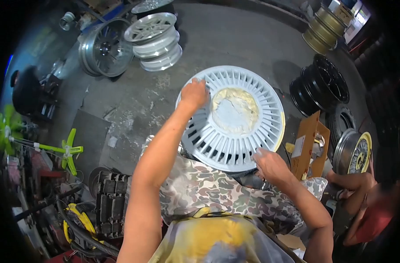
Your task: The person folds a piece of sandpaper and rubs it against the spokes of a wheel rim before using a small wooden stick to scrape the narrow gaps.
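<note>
Grey finned wheel point(235, 127), face up

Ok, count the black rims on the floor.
2: both black rims lean together at right, past the white wheel under both hands. Others may be hidden in the dark edge.

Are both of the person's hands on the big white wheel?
Yes, the left hand presses its far rim and the right hand grips the near edge of the white wheel.

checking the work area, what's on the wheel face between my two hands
In the head view, between the left hand and right hand lies the white wheel's slotted face, with a cracked, cream filler patch at its centre.
</note>
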